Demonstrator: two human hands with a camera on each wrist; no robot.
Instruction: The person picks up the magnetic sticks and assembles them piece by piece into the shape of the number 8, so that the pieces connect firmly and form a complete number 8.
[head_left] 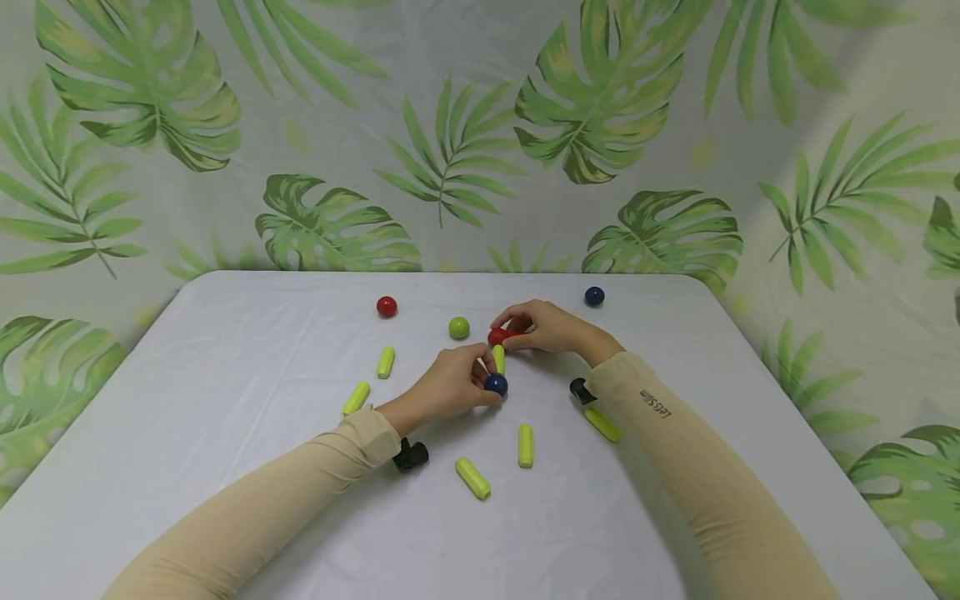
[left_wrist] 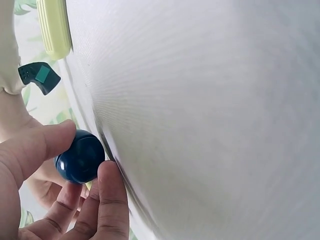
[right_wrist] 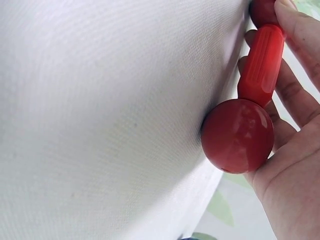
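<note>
My left hand [head_left: 453, 382] pinches a dark blue ball [left_wrist: 80, 156] between thumb and fingers, just over the white tablecloth. From that ball a yellow-green stick [head_left: 499, 358] runs away from me to a red ball [head_left: 497, 336]; whether both its ends are joined cannot be seen. My right hand [head_left: 551, 327] pinches this same red ball. In the right wrist view a red stick [right_wrist: 261, 65] links the pinched ball with a second, nearer red ball [right_wrist: 237, 136], which lies by my palm. My right fingers partly hide these red parts in the head view.
Several loose yellow-green sticks [head_left: 526, 446] lie about the white table [head_left: 247, 375], one beside my right forearm. Toward the back are a loose red ball [head_left: 387, 307], a green ball [head_left: 459, 327] and a blue ball [head_left: 595, 297]. A leaf-patterned cloth [head_left: 480, 242] hangs behind.
</note>
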